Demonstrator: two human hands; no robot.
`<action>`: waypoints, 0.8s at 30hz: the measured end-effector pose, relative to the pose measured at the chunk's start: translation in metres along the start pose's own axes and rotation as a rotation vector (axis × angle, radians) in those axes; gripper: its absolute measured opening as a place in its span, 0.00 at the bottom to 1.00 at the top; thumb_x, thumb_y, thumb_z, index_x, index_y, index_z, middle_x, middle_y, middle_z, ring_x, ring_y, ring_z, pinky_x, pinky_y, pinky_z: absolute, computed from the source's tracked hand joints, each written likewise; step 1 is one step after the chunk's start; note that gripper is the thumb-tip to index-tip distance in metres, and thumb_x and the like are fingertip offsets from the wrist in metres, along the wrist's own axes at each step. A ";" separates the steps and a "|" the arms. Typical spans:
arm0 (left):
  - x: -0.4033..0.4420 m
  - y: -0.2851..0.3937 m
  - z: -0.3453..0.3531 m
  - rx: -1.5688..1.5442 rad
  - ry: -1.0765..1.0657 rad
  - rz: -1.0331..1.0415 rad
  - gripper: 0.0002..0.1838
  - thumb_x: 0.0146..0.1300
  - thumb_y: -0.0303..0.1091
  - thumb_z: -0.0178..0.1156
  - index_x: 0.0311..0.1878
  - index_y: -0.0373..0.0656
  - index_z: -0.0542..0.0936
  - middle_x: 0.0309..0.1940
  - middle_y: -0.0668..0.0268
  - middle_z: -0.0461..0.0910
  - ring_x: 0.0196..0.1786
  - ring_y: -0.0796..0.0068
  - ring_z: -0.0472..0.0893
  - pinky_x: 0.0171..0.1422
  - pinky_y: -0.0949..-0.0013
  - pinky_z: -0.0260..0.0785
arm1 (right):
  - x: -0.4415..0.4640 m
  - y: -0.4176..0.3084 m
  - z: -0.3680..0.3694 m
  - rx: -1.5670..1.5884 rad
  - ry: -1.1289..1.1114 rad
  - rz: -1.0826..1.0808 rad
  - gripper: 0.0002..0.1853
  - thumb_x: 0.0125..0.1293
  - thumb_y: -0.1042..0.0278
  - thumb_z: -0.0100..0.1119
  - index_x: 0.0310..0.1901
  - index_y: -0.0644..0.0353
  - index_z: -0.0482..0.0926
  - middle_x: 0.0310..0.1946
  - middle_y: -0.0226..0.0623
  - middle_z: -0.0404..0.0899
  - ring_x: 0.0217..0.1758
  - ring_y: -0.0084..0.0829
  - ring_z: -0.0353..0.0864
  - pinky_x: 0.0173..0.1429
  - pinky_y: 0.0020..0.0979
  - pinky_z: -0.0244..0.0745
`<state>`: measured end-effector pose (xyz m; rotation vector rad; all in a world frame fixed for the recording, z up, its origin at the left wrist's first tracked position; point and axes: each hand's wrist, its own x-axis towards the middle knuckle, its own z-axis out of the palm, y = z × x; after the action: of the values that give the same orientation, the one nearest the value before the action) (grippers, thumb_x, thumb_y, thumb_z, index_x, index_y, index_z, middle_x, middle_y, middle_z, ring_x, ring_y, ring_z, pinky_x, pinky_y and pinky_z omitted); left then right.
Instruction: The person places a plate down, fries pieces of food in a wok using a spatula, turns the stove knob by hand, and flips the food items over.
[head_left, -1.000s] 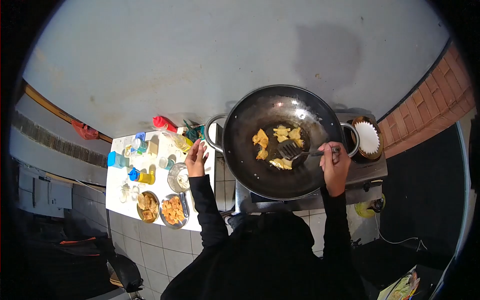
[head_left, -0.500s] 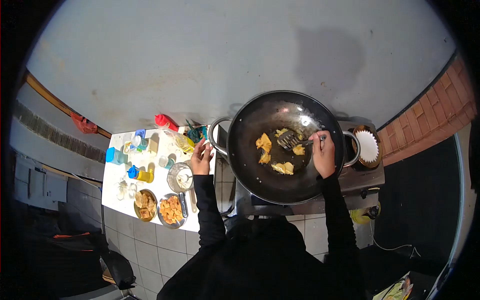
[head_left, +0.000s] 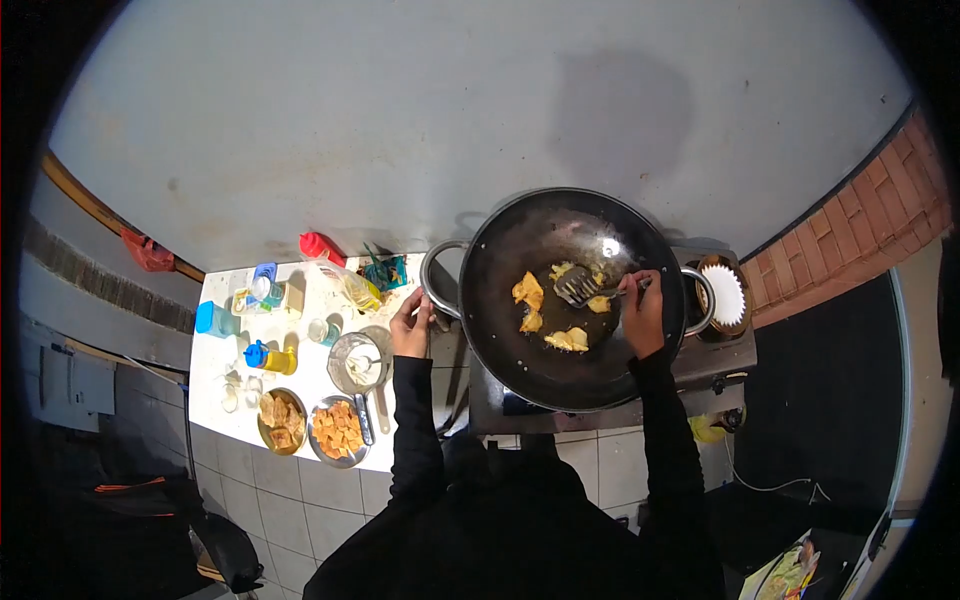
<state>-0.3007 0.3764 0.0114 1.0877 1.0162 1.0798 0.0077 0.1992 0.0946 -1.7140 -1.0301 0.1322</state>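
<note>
My right hand [head_left: 643, 312] is closed around the handle of a black slotted spatula [head_left: 576, 291], whose head rests in a big dark wok [head_left: 520, 365]. Golden fried pieces [head_left: 527, 290] lie around the spatula head in the wok. At the wok's left side, my left hand [head_left: 411, 323] is beside the metal loop handle [head_left: 430, 279], fingers partly curled; whether it touches the handle is hard to tell. The wok sits on a metal stove [head_left: 490, 400].
Left, a white table [head_left: 212, 385] holds a plate of orange cubes [head_left: 337, 430], a bowl of browned pieces [head_left: 282, 421], a bowl with white contents [head_left: 356, 362], and several bottles. Right of the wok stands a container with a white fluted liner [head_left: 722, 296].
My left hand has come closer to the wok's left handle. The spatula head has shifted up and left among the pieces, and my right hand has moved slightly left with it.
</note>
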 end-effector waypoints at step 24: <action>0.011 -0.004 -0.009 0.089 -0.063 -0.047 0.21 0.66 0.39 0.60 0.57 0.38 0.74 0.50 0.63 0.78 0.51 0.71 0.79 0.50 0.69 0.72 | -0.028 -0.050 -0.070 -0.003 -0.115 -0.024 0.05 0.71 0.74 0.44 0.43 0.66 0.67 0.32 0.42 0.76 0.37 0.32 0.77 0.46 0.29 0.70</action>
<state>-0.3070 0.3878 0.0051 1.1565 1.0427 0.9649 0.0004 0.1318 0.1543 -1.7122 -1.1356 0.2164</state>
